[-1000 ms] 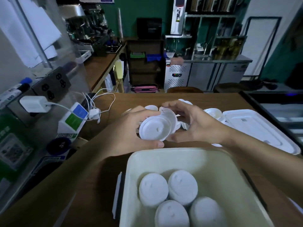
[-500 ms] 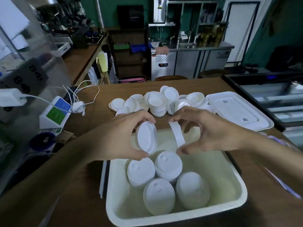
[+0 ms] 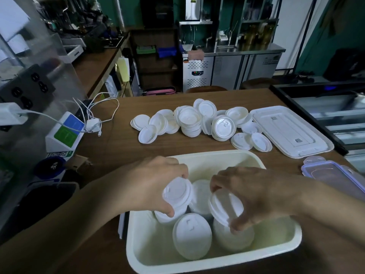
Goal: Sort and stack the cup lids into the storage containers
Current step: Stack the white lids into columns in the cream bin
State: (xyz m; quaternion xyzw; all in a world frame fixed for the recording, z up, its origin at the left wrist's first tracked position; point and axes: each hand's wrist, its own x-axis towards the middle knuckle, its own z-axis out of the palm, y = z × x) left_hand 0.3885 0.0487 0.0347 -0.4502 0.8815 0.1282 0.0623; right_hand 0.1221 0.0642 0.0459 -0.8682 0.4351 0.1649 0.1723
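Grip: left hand (image 3: 156,184) has its fingers (image 3: 180,172) clamped across the rim of the left lid (image 3: 177,192), thumb on the near edge. The lid is tilted, top face up and toward the camera. The right hand (image 3: 260,196) is clamped the same way on the right lid (image 3: 225,208), also tilted. Both lids are inside the white tub (image 3: 217,155).

Key relation: the back-left stack (image 3: 166,218) lies directly below the left fingers; cannot tell whether the held lid touches it. The front-right stack (image 3: 235,240) lies below the right fingers and slightly nearer. Judgement: each lid needs levelling, then a short straight drop. Each hand is nearest its own stack, so no crossing.

Obstacles: the back-middle stack (image 3: 201,194) sits between the two sets of fingers, and the front-middle stack (image 3: 191,232) just nearer. A tilted rim could clip either.

Beyond the fingers on the counter (image 3: 118,145) is the loose lid pile (image 3: 189,121); beyond and right is the flat tub cover (image 3: 290,131).
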